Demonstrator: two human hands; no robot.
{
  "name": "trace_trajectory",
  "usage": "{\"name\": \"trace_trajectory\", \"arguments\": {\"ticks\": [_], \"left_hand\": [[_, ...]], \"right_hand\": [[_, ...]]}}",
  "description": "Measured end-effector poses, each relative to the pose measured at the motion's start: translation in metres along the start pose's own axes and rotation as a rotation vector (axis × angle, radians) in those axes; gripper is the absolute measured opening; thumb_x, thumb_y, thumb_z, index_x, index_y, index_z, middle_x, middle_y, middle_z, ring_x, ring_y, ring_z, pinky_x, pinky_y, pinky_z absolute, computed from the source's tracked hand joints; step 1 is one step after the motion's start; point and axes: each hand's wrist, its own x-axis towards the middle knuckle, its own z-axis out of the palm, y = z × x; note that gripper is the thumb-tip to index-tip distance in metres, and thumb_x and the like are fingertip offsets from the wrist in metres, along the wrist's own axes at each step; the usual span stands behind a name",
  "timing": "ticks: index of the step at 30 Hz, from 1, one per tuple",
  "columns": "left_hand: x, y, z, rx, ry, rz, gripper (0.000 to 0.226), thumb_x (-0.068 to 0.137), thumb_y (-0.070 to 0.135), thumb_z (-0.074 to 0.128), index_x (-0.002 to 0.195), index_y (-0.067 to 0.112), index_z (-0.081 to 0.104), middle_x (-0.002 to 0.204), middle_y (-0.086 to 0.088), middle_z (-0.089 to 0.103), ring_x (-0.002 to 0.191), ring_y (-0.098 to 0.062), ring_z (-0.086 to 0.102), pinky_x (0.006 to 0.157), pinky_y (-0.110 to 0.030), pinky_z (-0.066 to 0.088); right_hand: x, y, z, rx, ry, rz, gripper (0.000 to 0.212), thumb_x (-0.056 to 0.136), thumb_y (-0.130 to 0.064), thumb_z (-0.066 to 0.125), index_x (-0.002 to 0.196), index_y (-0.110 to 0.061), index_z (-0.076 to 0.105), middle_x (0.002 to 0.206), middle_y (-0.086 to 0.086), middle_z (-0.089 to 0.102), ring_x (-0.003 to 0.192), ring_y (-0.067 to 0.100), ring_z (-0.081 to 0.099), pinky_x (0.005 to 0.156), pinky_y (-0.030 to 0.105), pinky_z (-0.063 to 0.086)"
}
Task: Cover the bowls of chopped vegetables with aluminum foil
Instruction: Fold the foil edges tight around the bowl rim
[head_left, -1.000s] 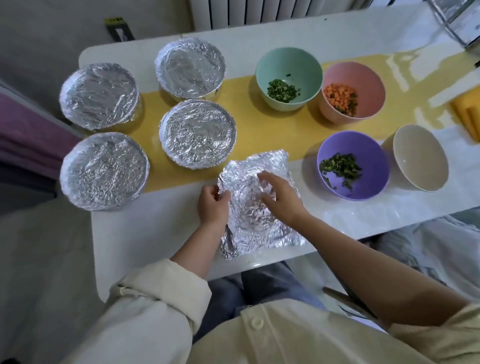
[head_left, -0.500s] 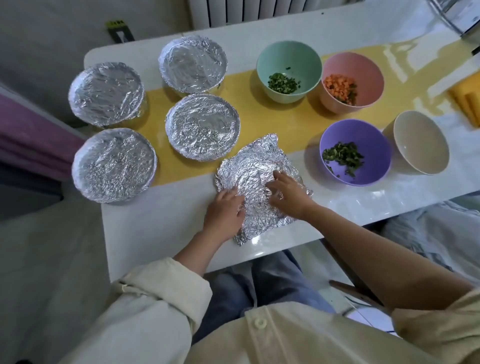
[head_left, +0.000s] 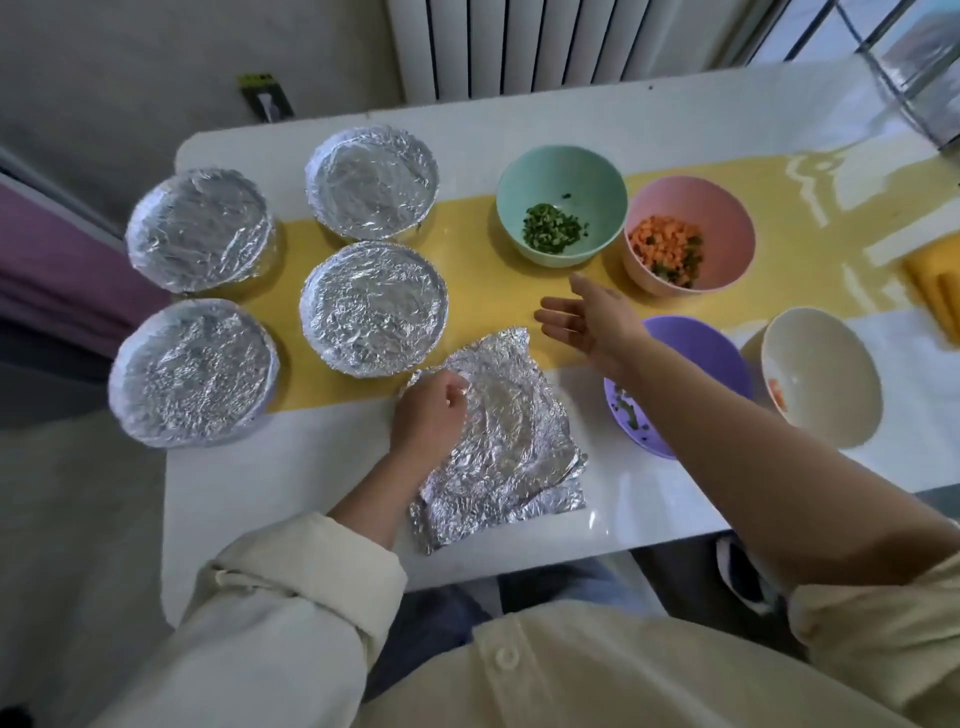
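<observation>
A crinkled sheet of aluminum foil (head_left: 511, 436) lies flat near the table's front edge. My left hand (head_left: 428, 415) rests on its left edge with curled fingers, and whether it pinches the foil I cannot tell. My right hand (head_left: 589, 322) hovers open above the yellow runner, palm up, between the foil and the mint green bowl (head_left: 561, 205) of chopped greens. Uncovered too are a pink bowl (head_left: 688, 241) of diced carrot, a purple bowl (head_left: 680, 384) partly hidden by my right forearm, and a cream bowl (head_left: 821, 384). Several foil-covered bowls (head_left: 374, 306) stand at the left.
The white table (head_left: 291, 488) carries a yellow runner (head_left: 470, 270) across its middle. A yellow object (head_left: 940, 291) sits at the right edge. A radiator (head_left: 545, 47) stands behind the table, and a metal rack (head_left: 914, 67) is at the far right corner.
My right hand has lifted off the foil and moved up and right toward the uncovered bowls, opening out. My left hand stays on the foil's left edge. The camera view has shifted.
</observation>
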Motion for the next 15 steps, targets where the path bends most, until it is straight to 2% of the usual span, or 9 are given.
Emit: {"name": "trace_trajectory", "arguments": {"ticks": [2, 4, 6, 8, 10, 12, 15], "left_hand": [[0.012, 0.021, 0.004, -0.208, -0.047, -0.062, 0.023, 0.102, 0.016, 0.050, 0.119, 0.014, 0.065, 0.112, -0.007, 0.070, 0.090, -0.029, 0.066, 0.071, -0.038, 0.052], [0.026, 0.039, 0.005, -0.355, -0.068, -0.116, 0.024, 0.102, 0.018, 0.049, 0.121, 0.014, 0.063, 0.111, -0.008, 0.069, 0.085, -0.025, 0.065, 0.065, -0.037, 0.052], [0.039, 0.053, 0.005, -0.466, -0.055, -0.197, 0.023, 0.102, 0.019, 0.048, 0.120, 0.013, 0.062, 0.107, -0.006, 0.070, 0.088, -0.025, 0.067, 0.079, -0.045, 0.057], [0.050, 0.064, 0.003, -0.568, -0.031, -0.270, 0.020, 0.103, 0.018, 0.047, 0.116, 0.012, 0.061, 0.105, -0.005, 0.070, 0.088, -0.022, 0.066, 0.086, -0.044, 0.054], [0.060, 0.072, 0.000, -0.627, -0.012, -0.314, 0.018, 0.103, 0.018, 0.047, 0.114, 0.011, 0.061, 0.106, -0.007, 0.069, 0.087, -0.019, 0.064, 0.084, -0.041, 0.052], [0.068, 0.077, -0.003, -0.655, -0.002, -0.347, 0.023, 0.103, 0.020, 0.049, 0.119, 0.008, 0.060, 0.106, -0.008, 0.069, 0.088, -0.020, 0.064, 0.087, -0.042, 0.053], [0.077, 0.087, -0.002, -0.675, -0.013, -0.367, 0.030, 0.103, 0.027, 0.047, 0.124, 0.007, 0.058, 0.107, -0.006, 0.070, 0.090, -0.021, 0.067, 0.092, -0.043, 0.054]], "right_hand": [[0.016, -0.013, -0.006, 0.037, -0.052, 0.077, 0.039, 0.103, -0.030, 0.044, 0.133, -0.005, 0.037, 0.112, 0.020, 0.059, 0.082, 0.025, 0.068, 0.072, 0.033, 0.059], [0.033, -0.025, -0.009, 0.088, -0.084, 0.143, 0.049, 0.103, -0.035, 0.045, 0.140, -0.006, 0.033, 0.121, 0.021, 0.056, 0.083, 0.026, 0.069, 0.069, 0.036, 0.061], [0.050, -0.036, -0.009, 0.132, -0.084, 0.185, 0.054, 0.101, -0.037, 0.047, 0.142, -0.004, 0.035, 0.123, 0.022, 0.056, 0.080, 0.027, 0.071, 0.064, 0.037, 0.061], [0.063, -0.045, -0.006, 0.129, -0.052, 0.204, 0.044, 0.103, -0.030, 0.045, 0.137, -0.003, 0.040, 0.103, 0.020, 0.062, 0.078, 0.027, 0.068, 0.069, 0.039, 0.059], [0.072, -0.052, -0.003, 0.064, -0.008, 0.217, 0.033, 0.103, -0.014, 0.037, 0.134, -0.001, 0.042, 0.088, 0.018, 0.062, 0.075, 0.026, 0.065, 0.077, 0.041, 0.056], [0.074, -0.055, -0.001, 0.008, 0.026, 0.220, 0.030, 0.100, -0.003, 0.030, 0.127, -0.002, 0.043, 0.084, 0.018, 0.063, 0.073, 0.025, 0.065, 0.081, 0.041, 0.055], [0.070, -0.054, -0.003, -0.037, 0.032, 0.181, 0.022, 0.100, -0.005, 0.029, 0.117, -0.008, 0.042, 0.082, 0.017, 0.064, 0.071, 0.024, 0.065, 0.080, 0.040, 0.056]]}}
